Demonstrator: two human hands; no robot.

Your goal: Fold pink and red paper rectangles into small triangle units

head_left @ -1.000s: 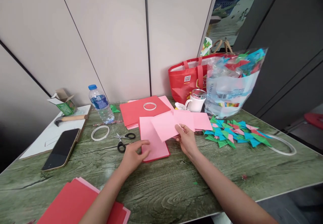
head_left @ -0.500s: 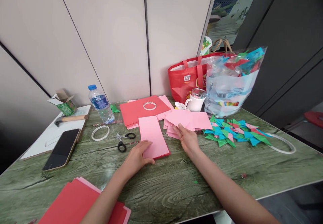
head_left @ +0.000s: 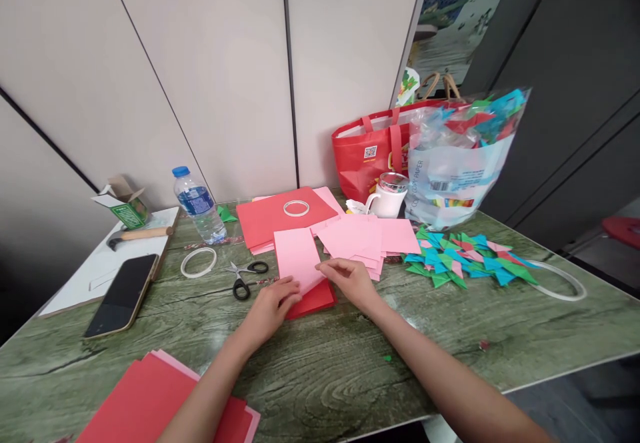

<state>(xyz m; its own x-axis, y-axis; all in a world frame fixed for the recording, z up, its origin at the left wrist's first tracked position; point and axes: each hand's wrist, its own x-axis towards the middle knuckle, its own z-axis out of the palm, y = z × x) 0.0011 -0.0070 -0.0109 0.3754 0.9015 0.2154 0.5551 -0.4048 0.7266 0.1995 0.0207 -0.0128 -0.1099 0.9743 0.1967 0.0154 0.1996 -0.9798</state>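
A pink strip of paper (head_left: 299, 250) lies at an angle over a red sheet stack (head_left: 314, 301), whose lower part shows below it. At the strip's lower left corner, my left hand (head_left: 270, 306) is closed on the paper, thumb near the fingers. My right hand (head_left: 353, 284) pinches the strip's right edge between thumb and fingertips. Just beyond that hand lies a loose pile of cut pink paper pieces (head_left: 367, 235). Black-handled scissors (head_left: 245, 275) rest open to the left of the strip.
Red sheets (head_left: 280, 216) bear a tape ring (head_left: 297, 208). Nearby are a water bottle (head_left: 197, 206), phone (head_left: 123, 295), hammer (head_left: 143, 234), white mug (head_left: 387, 198), red bag (head_left: 363, 156), plastic bag (head_left: 450, 176) and folded paper pieces (head_left: 457, 260). More red sheets (head_left: 145, 396) lie at the front left.
My right hand has moved left from the pink pile to the strip and now pinches its edge. The strip's lower end has shifted up, baring red paper. A pink piece now lies on the pile.
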